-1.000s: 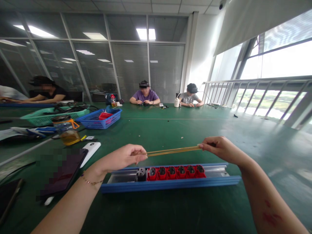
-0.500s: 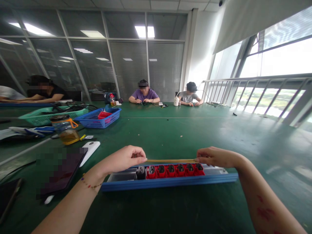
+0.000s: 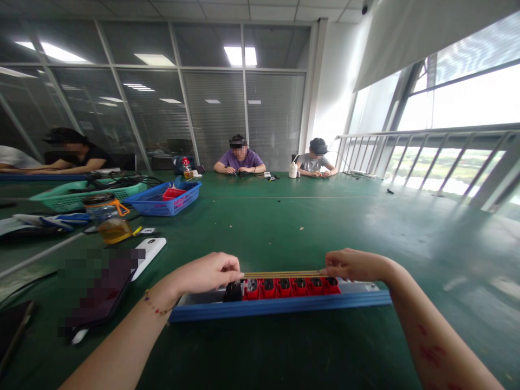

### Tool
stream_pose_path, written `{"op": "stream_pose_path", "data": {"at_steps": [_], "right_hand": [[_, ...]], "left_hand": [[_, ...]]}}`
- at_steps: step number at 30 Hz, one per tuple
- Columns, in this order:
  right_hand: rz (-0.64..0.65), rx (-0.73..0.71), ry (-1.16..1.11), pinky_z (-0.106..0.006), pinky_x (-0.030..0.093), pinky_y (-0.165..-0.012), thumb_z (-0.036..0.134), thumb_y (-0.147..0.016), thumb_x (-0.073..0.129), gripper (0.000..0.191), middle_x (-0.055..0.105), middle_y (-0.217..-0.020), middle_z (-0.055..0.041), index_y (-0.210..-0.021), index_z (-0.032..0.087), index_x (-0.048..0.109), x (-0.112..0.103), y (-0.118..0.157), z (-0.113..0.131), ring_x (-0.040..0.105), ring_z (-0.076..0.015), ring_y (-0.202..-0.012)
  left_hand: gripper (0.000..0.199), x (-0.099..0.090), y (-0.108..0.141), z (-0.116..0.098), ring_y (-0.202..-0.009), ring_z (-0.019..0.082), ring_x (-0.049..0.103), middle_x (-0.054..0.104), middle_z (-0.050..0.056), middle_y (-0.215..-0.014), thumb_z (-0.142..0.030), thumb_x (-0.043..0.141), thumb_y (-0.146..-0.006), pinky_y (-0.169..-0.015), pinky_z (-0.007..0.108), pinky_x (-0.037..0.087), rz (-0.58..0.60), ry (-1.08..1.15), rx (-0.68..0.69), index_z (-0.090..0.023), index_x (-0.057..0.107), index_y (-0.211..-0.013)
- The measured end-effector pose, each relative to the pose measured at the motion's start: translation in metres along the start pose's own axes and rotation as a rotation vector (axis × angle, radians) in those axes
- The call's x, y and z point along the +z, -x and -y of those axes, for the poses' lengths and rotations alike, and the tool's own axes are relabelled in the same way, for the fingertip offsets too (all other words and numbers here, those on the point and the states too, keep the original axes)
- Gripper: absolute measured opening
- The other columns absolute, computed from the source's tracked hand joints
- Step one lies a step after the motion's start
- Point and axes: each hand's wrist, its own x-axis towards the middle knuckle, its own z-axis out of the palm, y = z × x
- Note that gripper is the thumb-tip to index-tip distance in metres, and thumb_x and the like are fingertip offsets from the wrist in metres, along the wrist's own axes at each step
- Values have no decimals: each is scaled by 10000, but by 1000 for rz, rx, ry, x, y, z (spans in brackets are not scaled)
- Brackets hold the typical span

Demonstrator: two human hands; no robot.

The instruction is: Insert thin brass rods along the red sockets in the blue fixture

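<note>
My left hand (image 3: 221, 270) and my right hand (image 3: 341, 264) each pinch one end of a tan rubber band (image 3: 284, 274). It is stretched taut between them, its strands running side by side. Right below it lies a long blue tray (image 3: 280, 307) with a silvery inside. A row of several red blocks (image 3: 284, 288) with dark sockets on top sits in the tray. At the row's left end is a black block (image 3: 233, 292), partly covered by my left fingers. The band crosses over the back of the row and hides part of the block tops.
To the left are a dark phone (image 3: 101, 292), a white power bank (image 3: 149, 257) and a jar of amber liquid (image 3: 109, 219). Beyond stand a blue basket (image 3: 162, 203) and a green basket (image 3: 60, 200). A person in purple (image 3: 239, 161) and others sit at the table's far side.
Both hands have come down slightly, bringing the stretched rubber band lower, over the back of the block row. The left fingers now cover part of the black block.
</note>
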Motion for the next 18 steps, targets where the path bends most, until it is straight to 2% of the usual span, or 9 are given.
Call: {"op": "stream_pose_path", "data": {"at_steps": [4, 11, 18], "right_hand": [[7, 23, 32, -223, 356, -450, 656, -740, 420, 484, 620, -663, -27, -778, 192, 548, 3, -4, -2, 546, -147, -540], [-44, 41, 99, -224, 342, -449, 659, -735, 421, 481, 608, -697, -33, -789, 195, 534, 5, -4, 0, 541, -155, -570], [-31, 50, 81, -226, 353, -443, 643, -727, 450, 455, 612, -713, -37, -793, 197, 509, 8, -8, -1, 548, -153, -549]], "left_hand": [[413, 2, -1, 8, -556, 136, 566, 618, 3, -688, -591, 455, -725, -487, 212, 398, 112, 86, -51, -193, 549, -787], [358, 0, 1, 14, -549, 143, 596, 643, 9, -692, -542, 485, -727, -490, 225, 427, 86, 131, -50, -197, 482, -823], [303, -1, 3, 18, -553, 138, 600, 658, 6, -731, -497, 508, -728, -512, 231, 439, 154, 102, -64, -204, 474, -797]]}}
